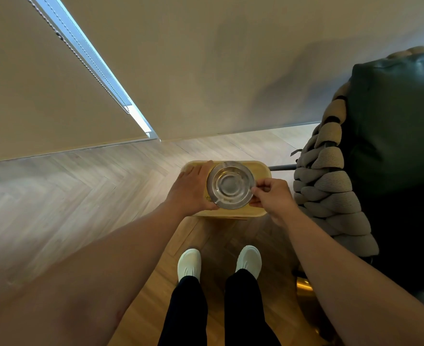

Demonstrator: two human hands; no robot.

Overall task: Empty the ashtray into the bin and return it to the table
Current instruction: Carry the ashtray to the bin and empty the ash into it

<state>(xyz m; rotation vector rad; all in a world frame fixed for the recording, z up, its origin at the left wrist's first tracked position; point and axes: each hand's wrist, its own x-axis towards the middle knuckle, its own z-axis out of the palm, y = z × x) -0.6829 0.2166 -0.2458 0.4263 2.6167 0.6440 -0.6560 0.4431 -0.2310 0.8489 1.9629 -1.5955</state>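
Note:
A round metal ashtray point(230, 185) is held level over a pale wooden-topped bin point(262, 172) that stands on the floor in front of my feet. My left hand point(193, 189) grips the ashtray's left rim with the fingers spread along it. My right hand point(272, 196) pinches the right rim between thumb and fingers. The ashtray's bowl looks shiny, and I cannot tell whether anything lies in it. The bin's opening is hidden beneath the ashtray and my hands.
A dark green armchair point(393, 146) with thick braided beige sides point(328, 186) stands close on the right. A beige wall and a window blind point(56, 96) rise behind the bin. Herringbone wood floor point(68, 196) spreads to the left. My white shoes point(189, 264) stand just behind the bin.

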